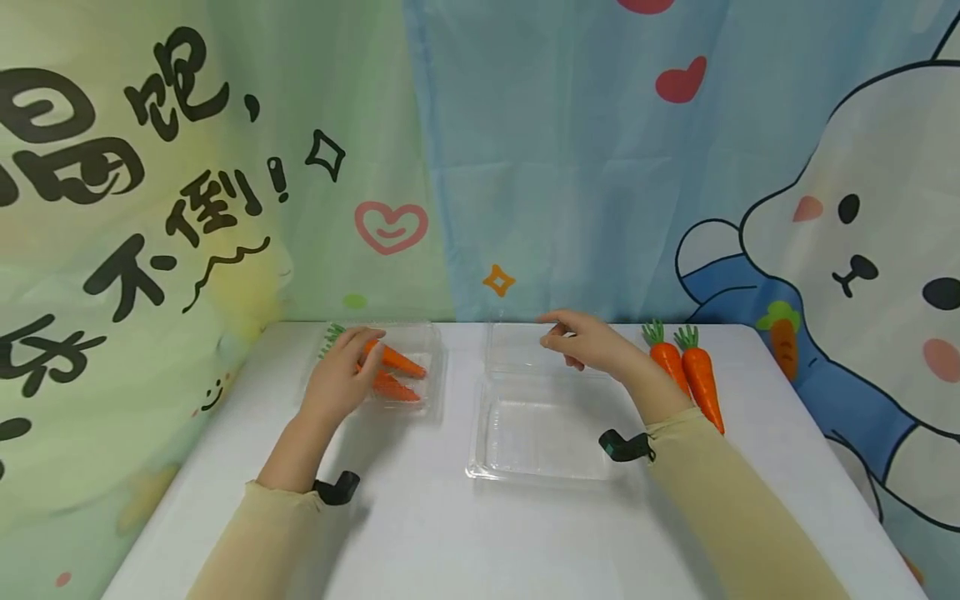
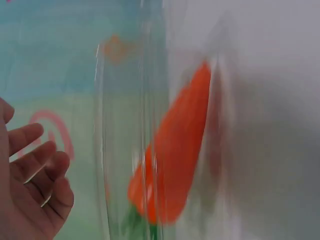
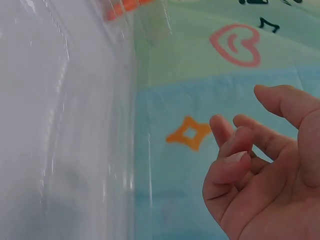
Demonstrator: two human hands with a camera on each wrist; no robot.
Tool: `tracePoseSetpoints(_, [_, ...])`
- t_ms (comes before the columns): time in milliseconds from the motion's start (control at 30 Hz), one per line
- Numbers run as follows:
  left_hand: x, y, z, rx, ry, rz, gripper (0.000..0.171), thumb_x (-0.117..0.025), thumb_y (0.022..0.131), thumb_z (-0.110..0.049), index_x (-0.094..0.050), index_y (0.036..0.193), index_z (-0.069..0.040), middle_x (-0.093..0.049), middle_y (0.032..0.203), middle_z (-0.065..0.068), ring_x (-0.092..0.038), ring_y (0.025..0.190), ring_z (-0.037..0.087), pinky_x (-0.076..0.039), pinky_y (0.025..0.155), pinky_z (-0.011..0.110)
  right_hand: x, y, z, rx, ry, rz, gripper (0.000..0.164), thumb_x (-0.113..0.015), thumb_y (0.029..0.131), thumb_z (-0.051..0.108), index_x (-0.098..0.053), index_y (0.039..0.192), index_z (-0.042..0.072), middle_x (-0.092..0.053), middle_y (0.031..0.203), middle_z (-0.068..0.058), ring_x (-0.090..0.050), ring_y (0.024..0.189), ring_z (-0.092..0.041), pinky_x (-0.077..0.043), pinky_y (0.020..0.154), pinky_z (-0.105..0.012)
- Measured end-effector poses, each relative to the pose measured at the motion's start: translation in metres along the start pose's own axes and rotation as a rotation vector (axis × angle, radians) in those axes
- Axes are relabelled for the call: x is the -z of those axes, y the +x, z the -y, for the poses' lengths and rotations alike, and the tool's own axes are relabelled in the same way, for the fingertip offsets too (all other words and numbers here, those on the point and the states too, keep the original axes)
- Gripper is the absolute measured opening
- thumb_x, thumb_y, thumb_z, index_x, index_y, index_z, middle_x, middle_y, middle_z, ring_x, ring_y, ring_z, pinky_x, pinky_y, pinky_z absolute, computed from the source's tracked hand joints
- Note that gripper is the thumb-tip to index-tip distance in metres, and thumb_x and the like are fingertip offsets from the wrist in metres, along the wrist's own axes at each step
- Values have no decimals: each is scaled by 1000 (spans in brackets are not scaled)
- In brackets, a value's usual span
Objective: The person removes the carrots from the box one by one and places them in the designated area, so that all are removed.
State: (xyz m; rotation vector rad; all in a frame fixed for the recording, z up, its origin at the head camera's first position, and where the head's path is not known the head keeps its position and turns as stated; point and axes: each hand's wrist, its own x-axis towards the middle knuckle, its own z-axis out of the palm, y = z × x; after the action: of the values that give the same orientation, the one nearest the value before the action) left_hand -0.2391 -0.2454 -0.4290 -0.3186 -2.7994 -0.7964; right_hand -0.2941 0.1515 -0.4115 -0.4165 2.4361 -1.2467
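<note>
My left hand (image 1: 341,375) hovers over a transparent plastic box (image 1: 435,396) on the left, its fingers loosely bent with nothing between them. Inside that box lie an orange carrot (image 1: 403,362) and a second carrot (image 1: 396,388), partly covered by the hand. The left wrist view shows a carrot (image 2: 175,150) through the plastic, apart from the fingers. Over the raised lid (image 1: 513,346) of a second transparent box (image 1: 540,433), my right hand (image 1: 588,342) is held in the air with relaxed fingers. Nothing sits in its grasp; whether it touches the lid cannot be told.
Two more carrots lie side by side at the right, one carrot (image 1: 702,383) nearer and another carrot (image 1: 666,363) partly behind the right forearm. Everything stands on a white table (image 1: 442,533). A printed curtain (image 1: 525,167) hangs behind the table's far edge.
</note>
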Motion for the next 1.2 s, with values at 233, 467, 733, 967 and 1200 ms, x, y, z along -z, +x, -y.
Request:
tracePoseSetpoints(233, [25, 7, 44, 107, 16, -4, 53, -34, 105, -47, -51, 143, -14, -56, 135, 13, -57, 98, 32, -47, 85, 51, -30, 19, 14, 0, 3, 61, 48, -61, 97, 38, -48, 142, 28, -61, 111, -6, -49, 62, -21, -46, 65, -34])
tracePoseSetpoints(467, [37, 12, 75, 182, -107, -12, 53, -31, 107, -41, -48, 143, -6, -47, 143, 23, -50, 118, 41, -43, 94, 58, -54, 38, 30, 6, 25, 127, 49, -61, 97, 32, -47, 144, 24, -68, 114, -9, -53, 66, -20, -48, 65, -32])
tracePoseSetpoints(733, [42, 9, 108, 343, -236, 133, 70, -24, 105, -52, -26, 154, -4, -27, 156, 29, -30, 140, 50, -33, 108, 63, -86, 61, 46, -52, 129, 148, 49, -60, 97, 27, -47, 143, 19, -66, 124, -17, -56, 65, -18, -50, 63, -27])
tracePoseSetpoints(967, [39, 4, 126, 448, -464, 286, 84, -22, 99, -65, -5, 159, -8, -18, 159, 29, -31, 139, 50, -41, 103, 59, -107, 77, 51, -101, 173, 148, 54, -61, 96, 24, -44, 146, 15, -64, 128, -17, -56, 63, -16, -50, 60, -24])
tracePoseSetpoints(1200, [31, 1, 129, 523, -606, 336, 85, -24, 99, -66, -1, 159, -11, -24, 159, 26, -33, 140, 46, -44, 105, 54, -120, 85, 55, -135, 227, 137, 62, -61, 96, 20, -35, 152, 13, -62, 130, -21, -56, 62, -14, -49, 57, -23])
